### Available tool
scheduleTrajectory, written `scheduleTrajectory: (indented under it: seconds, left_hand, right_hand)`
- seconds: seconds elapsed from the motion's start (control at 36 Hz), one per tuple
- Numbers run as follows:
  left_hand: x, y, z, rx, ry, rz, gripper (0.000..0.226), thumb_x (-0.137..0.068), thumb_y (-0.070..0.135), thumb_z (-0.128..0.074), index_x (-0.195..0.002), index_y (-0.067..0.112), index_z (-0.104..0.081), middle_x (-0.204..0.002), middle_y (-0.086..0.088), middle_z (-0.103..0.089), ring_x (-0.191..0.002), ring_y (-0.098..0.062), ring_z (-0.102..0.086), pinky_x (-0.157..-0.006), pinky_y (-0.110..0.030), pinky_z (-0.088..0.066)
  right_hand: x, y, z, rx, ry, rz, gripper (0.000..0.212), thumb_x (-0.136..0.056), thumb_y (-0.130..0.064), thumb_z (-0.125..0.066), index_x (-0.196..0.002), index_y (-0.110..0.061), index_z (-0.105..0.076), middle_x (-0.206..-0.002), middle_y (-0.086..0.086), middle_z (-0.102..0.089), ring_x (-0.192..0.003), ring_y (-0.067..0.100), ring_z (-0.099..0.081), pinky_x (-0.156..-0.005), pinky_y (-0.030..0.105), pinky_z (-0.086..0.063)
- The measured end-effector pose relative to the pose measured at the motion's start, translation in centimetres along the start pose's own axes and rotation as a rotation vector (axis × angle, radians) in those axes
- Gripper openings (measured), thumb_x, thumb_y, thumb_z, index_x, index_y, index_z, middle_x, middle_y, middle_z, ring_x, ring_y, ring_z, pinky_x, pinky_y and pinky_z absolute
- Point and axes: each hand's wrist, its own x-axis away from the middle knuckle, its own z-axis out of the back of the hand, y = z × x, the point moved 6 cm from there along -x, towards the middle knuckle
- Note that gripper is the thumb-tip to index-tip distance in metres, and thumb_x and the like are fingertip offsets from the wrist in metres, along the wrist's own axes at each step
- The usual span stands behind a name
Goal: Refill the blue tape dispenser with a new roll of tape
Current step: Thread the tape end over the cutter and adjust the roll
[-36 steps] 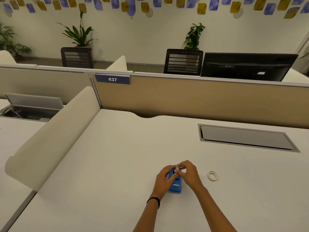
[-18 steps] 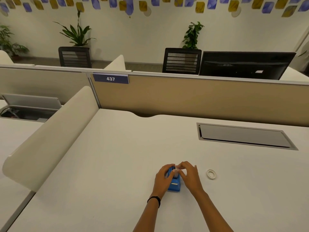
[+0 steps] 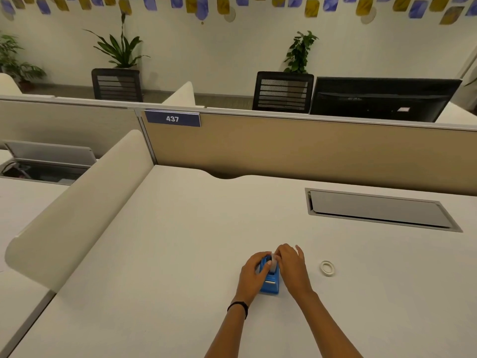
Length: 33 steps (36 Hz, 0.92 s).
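The blue tape dispenser (image 3: 271, 282) stands on the white desk (image 3: 180, 254), its cutter end toward me. My left hand (image 3: 251, 276) grips its left side, fingers curled round the far end. A pale roll of tape (image 3: 271, 262) sits in the dispenser's top slot. My right hand (image 3: 291, 270) pinches that roll with thumb and fingers from the right; its outer fingers are spread. A thin white ring (image 3: 327, 267), an empty tape core, lies flat on the desk to the right of my right hand.
A closed grey cable hatch (image 3: 379, 209) is set in the desk at the back right. A tan partition (image 3: 309, 148) with a "437" label (image 3: 172, 118) bounds the far edge. A curved cream divider (image 3: 77, 202) runs along the left side.
The roll sits lower in the dispenser than a second ago. My right hand's outer fingers have spread. The dispenser stays in place.
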Motion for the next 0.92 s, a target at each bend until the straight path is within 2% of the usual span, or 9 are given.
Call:
scheduleTrajectory:
  seconds: [0.14,0.22,0.31,0.42,0.56,0.64,0.72,0.81,0.92]
  left_hand:
    - [0.0,-0.1,0.0,0.001,0.004,0.004,0.025,-0.09,0.037,-0.055,-0.115,0.036,-0.055,-0.114,0.017,-0.061,-0.105,0.0,-0.057,-0.088,-0.007,-0.044]
    - [0.1,0.0,0.0,-0.014,0.007,-0.007,0.026,-0.088,0.041,-0.057,-0.114,0.04,-0.053,-0.113,0.02,-0.059,-0.104,0.005,-0.056,-0.086,-0.004,-0.043]
    - [0.1,0.0,0.1,-0.019,0.003,-0.01,0.025,-0.088,0.039,-0.058,-0.113,0.039,-0.053,-0.114,0.02,-0.06,-0.104,0.007,-0.055,-0.086,-0.004,-0.043]
    - [0.1,-0.2,-0.1,-0.016,-0.018,-0.011,0.029,-0.088,0.03,-0.061,-0.117,0.03,-0.055,-0.117,0.014,-0.06,-0.107,0.002,-0.055,-0.09,-0.006,-0.042]
    - [0.0,-0.3,-0.1,-0.018,-0.029,-0.01,0.034,-0.088,0.029,-0.061,-0.121,0.023,-0.055,-0.122,0.008,-0.06,-0.111,-0.006,-0.055,-0.096,-0.014,-0.044]
    - [0.0,-0.4,-0.1,-0.017,-0.032,-0.001,0.035,-0.088,0.029,-0.061,-0.121,0.022,-0.055,-0.122,0.007,-0.06,-0.111,-0.006,-0.055,-0.095,-0.013,-0.043]
    - [0.0,-0.4,-0.2,-0.013,-0.03,0.006,0.035,-0.088,0.03,-0.062,-0.121,0.023,-0.055,-0.121,0.009,-0.06,-0.111,-0.006,-0.055,-0.095,-0.012,-0.043]
    - [-0.1,-0.6,-0.2,-0.008,-0.029,0.014,0.035,-0.087,0.031,-0.062,-0.121,0.026,-0.054,-0.121,0.01,-0.06,-0.111,-0.006,-0.056,-0.095,-0.014,-0.044]
    - [-0.1,-0.5,-0.2,-0.01,-0.027,0.024,0.034,-0.087,0.031,-0.062,-0.119,0.029,-0.053,-0.12,0.011,-0.059,-0.109,-0.005,-0.056,-0.094,-0.013,-0.043]
  right_hand:
    - [-0.6,0.1,-0.4,0.072,-0.066,0.015,0.015,-0.095,-0.01,-0.041,-0.09,-0.01,-0.055,-0.096,0.006,-0.061,-0.094,0.017,-0.055,-0.117,0.035,-0.013]
    - [-0.9,-0.1,-0.3,-0.004,-0.077,0.002,0.018,-0.095,-0.01,-0.041,-0.081,-0.014,-0.052,-0.088,0.003,-0.06,-0.087,0.015,-0.055,-0.116,0.035,-0.013]
    - [-0.8,0.1,-0.1,-0.105,-0.049,-0.012,0.019,-0.095,-0.013,-0.043,-0.084,-0.011,-0.058,-0.084,-0.002,-0.058,-0.08,0.009,-0.052,-0.114,0.034,-0.018]
    - [-0.2,0.6,-0.2,-0.149,-0.033,0.017,0.011,-0.091,-0.014,-0.053,-0.092,-0.009,-0.063,-0.092,0.004,-0.066,-0.082,0.007,-0.053,-0.112,0.035,-0.023]
    - [-0.2,0.7,-0.3,-0.126,-0.003,0.026,0.013,-0.091,-0.013,-0.053,-0.082,-0.01,-0.063,-0.082,0.002,-0.066,-0.076,0.009,-0.056,-0.113,0.035,-0.022]
    - [-0.4,0.4,-0.1,-0.062,0.017,0.035,0.018,-0.091,-0.01,-0.05,-0.078,-0.01,-0.061,-0.078,0.003,-0.065,-0.072,0.011,-0.056,-0.113,0.036,-0.022]
    - [-0.5,-0.2,-0.3,0.088,-0.033,0.118,0.015,-0.092,-0.017,-0.051,-0.086,-0.009,-0.063,-0.088,0.007,-0.067,-0.084,0.018,-0.061,-0.116,0.037,-0.02]
    - [-0.5,-0.5,-0.6,0.267,-0.064,0.203,0.017,-0.092,-0.024,-0.049,-0.094,-0.012,-0.061,-0.094,0.005,-0.065,-0.091,0.017,-0.059,-0.118,0.036,-0.017]
    - [-0.6,-0.4,-1.0,0.357,-0.075,0.189,0.02,-0.094,-0.027,-0.043,-0.106,-0.016,-0.056,-0.107,0.0,-0.061,-0.104,0.014,-0.054,-0.118,0.033,-0.011]
